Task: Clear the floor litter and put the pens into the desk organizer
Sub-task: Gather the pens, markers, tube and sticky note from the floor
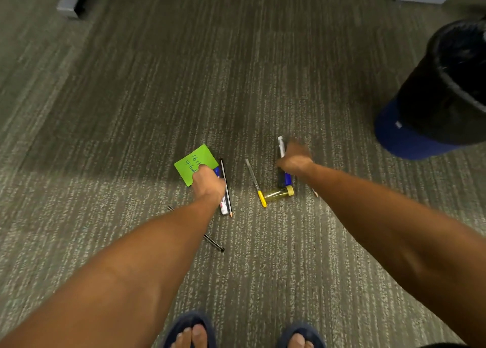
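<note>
On the carpet floor [131,111]: my left hand [209,183], fingers clamped on a green note [193,165]; my right hand [294,159], fingers closed around a white-capped blue marker [281,145]. Loose between them lie a pencil [226,187], a yellow-capped pen [256,183] and a yellow vial [278,194]; black bin [447,85] stands well right.

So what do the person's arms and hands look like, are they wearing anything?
Both arms are bare: no sleeves show. The left hand and right hand wear no gloves, and no watch or bracelet shows at either wrist. The right hand is blurred, so rings cannot be told. Dark blue sandals are on the feet.
</note>
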Motion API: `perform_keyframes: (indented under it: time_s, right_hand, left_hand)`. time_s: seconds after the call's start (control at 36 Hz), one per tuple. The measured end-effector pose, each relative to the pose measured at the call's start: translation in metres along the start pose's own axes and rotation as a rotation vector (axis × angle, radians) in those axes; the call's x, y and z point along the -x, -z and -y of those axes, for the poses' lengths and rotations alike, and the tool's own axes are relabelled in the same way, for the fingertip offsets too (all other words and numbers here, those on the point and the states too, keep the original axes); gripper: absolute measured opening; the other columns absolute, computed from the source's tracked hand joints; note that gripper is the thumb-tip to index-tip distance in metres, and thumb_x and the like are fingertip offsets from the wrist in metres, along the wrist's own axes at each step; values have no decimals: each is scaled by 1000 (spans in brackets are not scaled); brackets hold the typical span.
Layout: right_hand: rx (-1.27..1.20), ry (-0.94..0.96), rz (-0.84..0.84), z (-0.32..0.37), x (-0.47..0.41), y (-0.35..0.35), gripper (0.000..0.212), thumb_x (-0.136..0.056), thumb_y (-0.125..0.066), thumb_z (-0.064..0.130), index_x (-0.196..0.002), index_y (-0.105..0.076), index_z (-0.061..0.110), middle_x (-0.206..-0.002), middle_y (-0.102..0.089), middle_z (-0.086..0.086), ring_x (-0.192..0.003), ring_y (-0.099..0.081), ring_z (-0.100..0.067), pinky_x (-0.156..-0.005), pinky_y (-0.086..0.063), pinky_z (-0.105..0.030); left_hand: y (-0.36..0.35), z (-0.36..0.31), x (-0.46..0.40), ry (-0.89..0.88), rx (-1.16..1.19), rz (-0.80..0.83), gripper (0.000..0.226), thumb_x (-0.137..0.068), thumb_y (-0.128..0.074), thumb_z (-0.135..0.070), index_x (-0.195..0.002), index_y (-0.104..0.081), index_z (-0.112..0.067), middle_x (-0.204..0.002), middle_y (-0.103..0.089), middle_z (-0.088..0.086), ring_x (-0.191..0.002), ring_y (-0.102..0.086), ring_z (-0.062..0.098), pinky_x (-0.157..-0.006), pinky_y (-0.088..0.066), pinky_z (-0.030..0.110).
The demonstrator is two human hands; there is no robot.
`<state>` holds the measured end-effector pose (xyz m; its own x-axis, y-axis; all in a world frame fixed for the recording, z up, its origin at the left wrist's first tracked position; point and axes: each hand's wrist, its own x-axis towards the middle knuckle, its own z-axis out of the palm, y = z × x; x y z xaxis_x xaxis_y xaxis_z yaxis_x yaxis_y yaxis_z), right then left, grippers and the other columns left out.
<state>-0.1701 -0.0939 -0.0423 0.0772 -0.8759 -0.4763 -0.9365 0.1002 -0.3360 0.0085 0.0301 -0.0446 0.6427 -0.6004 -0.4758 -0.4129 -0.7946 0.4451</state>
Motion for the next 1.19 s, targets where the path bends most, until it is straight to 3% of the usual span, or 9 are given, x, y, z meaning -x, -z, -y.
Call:
perform_keyframes:
  time_s: [0.08,0.31,0.42,0.5,0.67,0.81,0.94,1.03,1.19]
  right_hand:
    - [-85,-30,-56,-4,-4,6,42,-92,-56,12,-133,-52,6,-102,-65,-11,-61,-50,-16,-52,-40,-26]
    - [-240,-101,-189,-31,-7,36,42,-94,-45,19,-133,-52,5,-99,-64,-12,-70,-61,-21,-46,-40,-24]
    - [-257,-170,-222,-46,-2,46,44,-95,-55,34,-124,-57,2,-94,-65,-11,-69,-64,-20,-42,-43,-21]
    - [-227,-192,-232,-57,0,48,39,-96,-55,36,-113,-62,3,-79,-62,-6,-60,-64,-17,-35,-39,-17]
    - [-73,-140,-58,-61,4,39,35,-94,-63,31,-118,-60,5,-84,-62,-6,-65,-62,-18,-43,-42,-24]
    - [64,-75,37,-57,9,26,53,-86,-72,41,-124,-60,6,-113,-66,-16,-93,-66,-30,-65,-51,-34]
    - [186,-44,51,-53,10,16,46,-88,-71,38,-119,-60,7,-101,-64,-11,-87,-61,-27,-76,-55,-39]
    - [225,-21,68,-52,13,15,36,-92,-67,35,-112,-62,7,-84,-58,-5,-81,-61,-24,-69,-52,-36]
    - [231,-25,90,-48,14,19,21,-101,-50,18,-112,-61,5,-96,-64,-12,-86,-65,-27,-78,-58,-42]
  left_hand:
    - [2,-2,-3,-5,12,30,29,-85,-65,-15,-108,-62,2,-112,-65,23,-103,-62,41,-82,-50,41]
    - [7,-2,0,-91,136,22,31,-91,-50,-18,-112,-54,6,-115,-59,26,-101,-56,41,-76,-40,37]
    - [6,1,1,-52,295,50,21,-92,-44,-24,-101,-51,-6,-103,-61,21,-90,-59,38,-80,-49,39]
    - [4,3,2,-82,250,39,29,-91,-57,-37,-92,-54,-8,-86,-59,13,-82,-57,34,-70,-41,33]
    - [-4,3,3,-43,110,3,40,-81,-75,-41,-86,-58,-5,-82,-58,13,-76,-53,30,-65,-40,34]
    - [-13,0,1,-5,71,-16,43,-76,-80,-39,-88,-62,-2,-90,-67,17,-74,-56,30,-62,-42,33]
    - [-15,-1,0,24,31,-39,40,-76,-81,-33,-94,-65,-1,-96,-68,18,-77,-56,30,-64,-42,33]
    - [-14,-2,-2,26,42,-34,35,-78,-80,-26,-98,-65,-1,-99,-68,19,-81,-60,33,-67,-44,34]
    - [-8,2,-2,-4,54,-24,26,-82,-70,-21,-95,-66,1,-98,-67,23,-84,-61,37,-70,-46,36]
